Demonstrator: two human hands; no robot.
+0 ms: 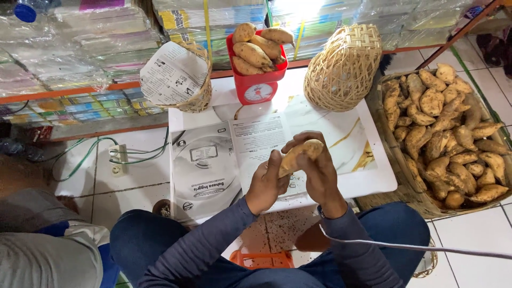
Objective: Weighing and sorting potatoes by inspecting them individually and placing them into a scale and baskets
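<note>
Both hands meet over the near edge of the white tabletop: the left hand and the right hand are closed together around one pale sweet potato, fingers wrapped on its two sides, its rounded tip poking out at the upper right.

Far to the left of the hands, on the tiled floor, lies a white power strip with green and white cables curling from it. Above and left of the hands, stacks of flat packages in clear plastic wrap fill a shelf, with coloured edges in yellow, blue and green showing through.

Under the left hand and just left of it lies an open printed booklet, grey and white, with a round drawing on its left page. Beyond it, up and left of the hands, stands a woven basket lined with printed paper; what it holds cannot be seen.

Straight ahead of the hands sits a red kitchen scale with a round dial, its red tray carrying several sweet potatoes. To the upper right an empty-looking woven basket lies tipped on its side. Far right of the hands, on the floor beside the tabletop, a wide shallow basket is heaped with many more sweet potatoes.
</note>
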